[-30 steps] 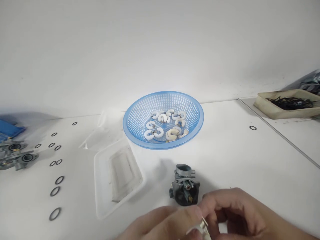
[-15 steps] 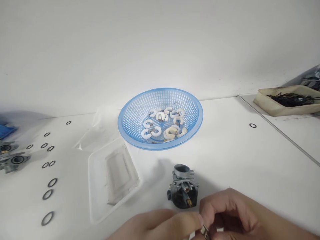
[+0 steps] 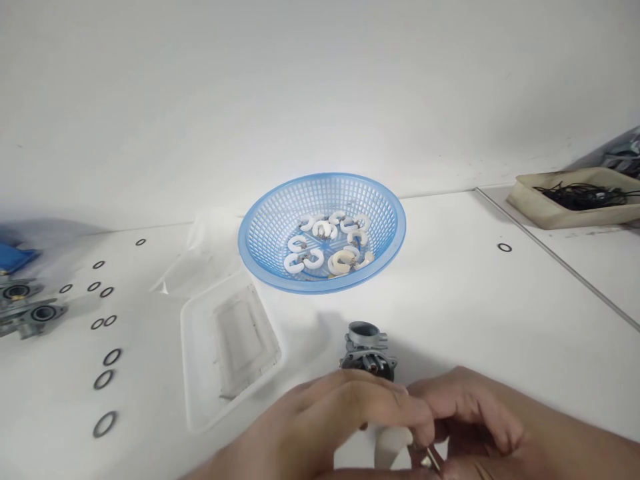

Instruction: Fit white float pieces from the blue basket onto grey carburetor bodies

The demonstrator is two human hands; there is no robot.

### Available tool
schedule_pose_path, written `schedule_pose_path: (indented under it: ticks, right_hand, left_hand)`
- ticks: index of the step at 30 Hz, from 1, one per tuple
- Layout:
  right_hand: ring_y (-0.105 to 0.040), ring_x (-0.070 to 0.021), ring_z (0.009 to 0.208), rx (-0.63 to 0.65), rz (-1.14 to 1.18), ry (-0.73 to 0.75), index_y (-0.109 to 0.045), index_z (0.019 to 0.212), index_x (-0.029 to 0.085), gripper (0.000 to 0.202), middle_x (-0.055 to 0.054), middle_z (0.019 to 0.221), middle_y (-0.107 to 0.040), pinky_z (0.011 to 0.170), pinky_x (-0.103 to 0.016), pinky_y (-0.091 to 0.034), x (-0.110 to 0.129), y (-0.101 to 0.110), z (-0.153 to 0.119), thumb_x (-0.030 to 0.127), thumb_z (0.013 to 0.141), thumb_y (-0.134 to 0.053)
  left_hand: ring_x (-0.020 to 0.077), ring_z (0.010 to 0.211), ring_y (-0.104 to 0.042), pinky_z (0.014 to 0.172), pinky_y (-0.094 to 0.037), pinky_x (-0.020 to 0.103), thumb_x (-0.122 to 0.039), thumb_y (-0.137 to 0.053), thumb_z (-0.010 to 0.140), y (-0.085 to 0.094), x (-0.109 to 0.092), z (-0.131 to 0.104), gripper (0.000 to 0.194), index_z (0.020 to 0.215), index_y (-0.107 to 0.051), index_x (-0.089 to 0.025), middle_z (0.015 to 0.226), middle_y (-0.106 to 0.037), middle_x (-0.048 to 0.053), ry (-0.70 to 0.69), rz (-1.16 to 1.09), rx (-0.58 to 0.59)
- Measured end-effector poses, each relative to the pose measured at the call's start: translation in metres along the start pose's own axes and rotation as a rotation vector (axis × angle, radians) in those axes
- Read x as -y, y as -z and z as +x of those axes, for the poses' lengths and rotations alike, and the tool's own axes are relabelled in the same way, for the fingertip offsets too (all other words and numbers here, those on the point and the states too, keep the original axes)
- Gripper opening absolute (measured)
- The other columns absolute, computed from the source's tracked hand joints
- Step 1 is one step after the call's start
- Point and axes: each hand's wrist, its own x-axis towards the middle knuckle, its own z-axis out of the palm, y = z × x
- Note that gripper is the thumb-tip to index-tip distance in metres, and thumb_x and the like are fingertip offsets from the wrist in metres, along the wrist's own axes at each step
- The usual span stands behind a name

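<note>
Both of my hands meet at the bottom edge, fingers bent around a white carburetor float (image 3: 391, 445) with a small metal piece (image 3: 430, 461) at its right end. My left hand (image 3: 345, 413) arches over the float, its fingertips touching the metal end. From the other side, my right hand (image 3: 475, 420) curls its fingers round that same end. Part of the float and some fingertips are hidden or cut off by the frame. Just beyond my hands a grey carburetor (image 3: 365, 337) stands on the table, its lower part covered by my left hand.
A blue plastic basket (image 3: 245, 250) holds several white and yellowish floats. Left of centre lies a white tray (image 3: 193, 373). Several black rings (image 3: 105, 424) and carburetors (image 3: 37, 313) are farther left. A cream bin (image 3: 530, 210) with black cables stands at right, beyond a metal strip (image 3: 560, 261).
My left hand has risen and moved right, now covering the carburetor's lower part. More of the white float shows between my hands. The view has shifted slightly.
</note>
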Motion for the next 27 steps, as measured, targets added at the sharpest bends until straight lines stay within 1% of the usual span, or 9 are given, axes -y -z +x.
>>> schedule_pose_path:
  ticks: [1,3,5,8,10,13,15,19,27]
  right_hand:
    - [-0.062,-0.0127,0.075,0.02,0.007,0.007,-0.083,0.103,0.019,0.037,-0.002,0.093,-0.07,0.065,-0.018,-0.052,-0.001,0.001,0.0,0.049,0.09,-0.101]
    - [-0.065,-0.0134,0.078,0.017,-0.016,-0.013,-0.085,0.107,0.02,0.034,-0.002,0.092,-0.07,0.068,-0.019,-0.055,0.0,0.002,-0.002,0.046,0.091,-0.1]
    - [-0.069,-0.0155,0.085,-0.035,-0.06,-0.051,-0.083,0.115,0.021,0.036,-0.002,0.095,-0.073,0.075,-0.022,-0.06,0.002,0.003,-0.006,0.046,0.095,-0.099]
    - [-0.074,-0.0182,0.092,-0.043,-0.073,-0.029,-0.078,0.118,0.021,0.037,-0.006,0.105,-0.077,0.078,-0.026,-0.064,0.007,0.005,-0.009,0.051,0.101,-0.093]
    - [-0.074,-0.0174,0.091,-0.035,-0.068,0.004,-0.078,0.116,0.02,0.035,-0.005,0.102,-0.077,0.077,-0.025,-0.064,0.011,0.008,-0.006,0.05,0.103,-0.091]
    - [-0.072,-0.0153,0.087,-0.158,-0.132,0.059,-0.08,0.115,0.021,0.03,-0.001,0.095,-0.075,0.078,-0.024,-0.062,0.016,0.012,0.002,0.046,0.102,-0.092]
    - [-0.07,-0.0156,0.086,-0.278,-0.225,0.094,-0.081,0.108,0.021,0.026,-0.001,0.093,-0.075,0.079,-0.025,-0.061,0.017,0.014,0.006,0.045,0.102,-0.091]
    - [-0.066,-0.0164,0.083,-0.443,-0.399,0.131,-0.08,0.098,0.023,0.023,0.001,0.086,-0.073,0.075,-0.025,-0.056,0.012,0.015,0.011,0.045,0.103,-0.085]
    - [-0.066,-0.0173,0.083,-0.505,-0.592,0.325,-0.081,0.096,0.029,0.016,0.0,0.094,-0.072,0.074,-0.027,-0.054,0.015,0.001,0.016,0.038,0.107,-0.073]
  left_hand:
    - [0.0191,0.111,-0.088,0.103,-0.072,0.028,-0.033,-0.076,0.108,0.002,0.002,-0.004,0.015,0.123,-0.08,-0.036,0.128,-0.087,-0.001,0.026,-0.01,0.042]
    - [0.0212,0.11,-0.088,0.099,-0.074,0.03,-0.024,-0.088,0.099,0.001,0.006,-0.014,0.033,0.128,-0.079,-0.039,0.133,-0.086,-0.002,0.029,-0.008,0.112]
    - [0.0236,0.111,-0.088,0.102,-0.074,0.035,-0.014,-0.091,0.092,-0.003,0.01,-0.022,0.046,0.13,-0.079,-0.038,0.13,-0.087,0.0,-0.014,0.033,0.102]
    - [0.0253,0.113,-0.087,0.106,-0.073,0.041,-0.01,-0.09,0.092,-0.008,0.013,-0.024,0.044,0.129,-0.077,-0.03,0.126,-0.087,0.006,-0.074,0.074,-0.018]
    - [0.0239,0.107,-0.086,0.108,-0.072,0.041,-0.013,-0.094,0.09,-0.01,0.013,-0.017,0.042,0.126,-0.075,-0.02,0.119,-0.087,0.01,-0.123,0.1,-0.142]
    - [0.0203,0.09,-0.082,0.098,-0.072,0.04,-0.027,-0.103,0.082,-0.007,0.013,-0.004,0.047,0.116,-0.074,-0.014,0.1,-0.085,0.007,-0.147,0.221,-0.301]
    - [0.0195,0.082,-0.075,0.087,-0.07,0.041,-0.027,-0.105,0.078,-0.005,0.014,0.002,0.046,0.111,-0.075,-0.015,0.089,-0.081,0.004,-0.121,0.314,-0.343]
    - [0.0204,0.082,-0.066,0.079,-0.063,0.041,-0.023,-0.105,0.074,-0.005,0.018,0.004,0.044,0.108,-0.077,-0.017,0.084,-0.073,0.002,-0.085,0.345,-0.339]
    - [0.0228,0.092,-0.07,0.095,-0.066,0.049,-0.025,-0.1,0.083,-0.01,0.028,0.003,0.039,0.113,-0.075,-0.02,0.097,-0.074,0.005,-0.068,0.284,-0.312]
